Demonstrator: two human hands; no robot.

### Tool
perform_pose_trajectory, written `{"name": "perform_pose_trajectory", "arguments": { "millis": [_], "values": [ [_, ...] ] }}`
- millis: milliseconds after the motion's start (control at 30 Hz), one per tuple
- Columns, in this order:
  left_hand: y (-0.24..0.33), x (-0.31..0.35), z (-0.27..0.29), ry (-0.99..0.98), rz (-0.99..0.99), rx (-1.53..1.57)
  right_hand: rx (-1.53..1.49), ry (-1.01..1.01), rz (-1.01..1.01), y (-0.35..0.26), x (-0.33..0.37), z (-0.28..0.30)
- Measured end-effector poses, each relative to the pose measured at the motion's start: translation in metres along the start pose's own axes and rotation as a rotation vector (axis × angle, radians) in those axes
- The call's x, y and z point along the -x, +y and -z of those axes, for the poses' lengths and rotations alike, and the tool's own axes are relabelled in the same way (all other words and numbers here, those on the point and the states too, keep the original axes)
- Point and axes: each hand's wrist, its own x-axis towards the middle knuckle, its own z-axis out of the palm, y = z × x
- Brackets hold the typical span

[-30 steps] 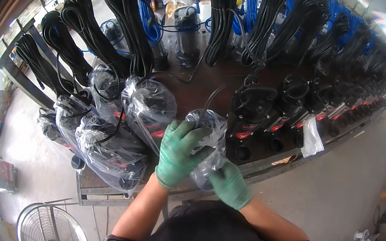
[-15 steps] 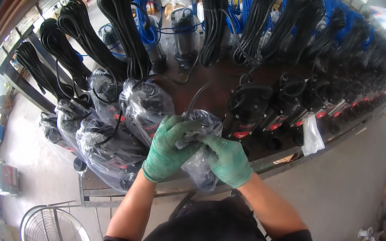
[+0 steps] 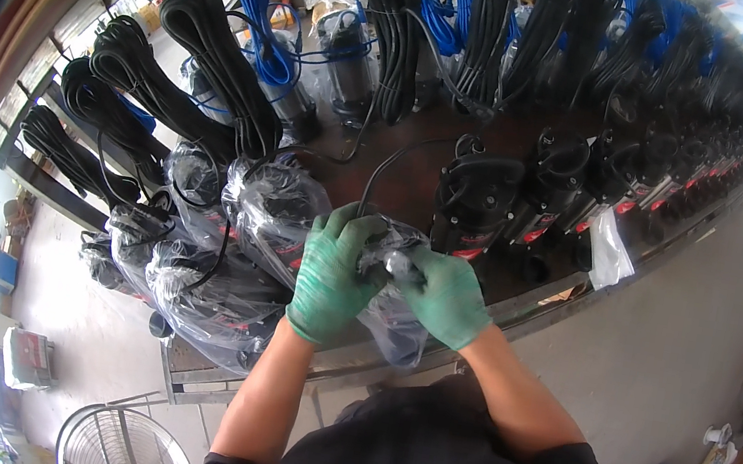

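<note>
My left hand (image 3: 332,276), in a green knit glove, is closed round the upper part of a clear plastic bag (image 3: 397,329) at the bench's front edge. My right hand (image 3: 444,299), gloved alike, grips a gathered bit of the same bag from the other side. The bag seems to cover a pump, mostly hidden by my hands. A black cable (image 3: 388,163) rises out between my hands and runs back over the bench. Just left stands a bagged black pump (image 3: 276,207); to the right, an unbagged one (image 3: 476,202).
More bagged pumps (image 3: 212,289) crowd the bench's left end. Bare pumps (image 3: 555,179) line its front edge rightward. Coiled black cables (image 3: 389,31) hang along the back, with blue coils (image 3: 264,21) behind. A loose plastic bag (image 3: 609,250) hangs off the front edge. A fan (image 3: 125,451) stands lower left.
My right hand has shifted slightly and turned, gathering the bag's plastic between its fingers. The cable between my hands now bends farther right toward the bare pump. The view has shifted a little.
</note>
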Motion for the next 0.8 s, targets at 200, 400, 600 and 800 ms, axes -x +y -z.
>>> {"name": "perform_pose_trajectory", "arguments": {
  "millis": [200,400,600,800],
  "values": [
    [-0.004,-0.005,-0.012,0.018,0.047,-0.048,0.003,0.082,0.329,0.015,0.013,0.012],
    [-0.004,-0.009,-0.016,0.039,0.015,-0.057,0.163,0.175,0.292,0.021,-0.042,-0.011],
    [0.006,-0.021,-0.003,-0.1,-0.031,-0.032,0.256,0.125,0.217,0.026,-0.054,-0.017],
    [0.006,-0.027,-0.002,-0.211,0.067,-0.158,-0.325,0.278,0.024,0.081,0.032,-0.038]
  ]
}}
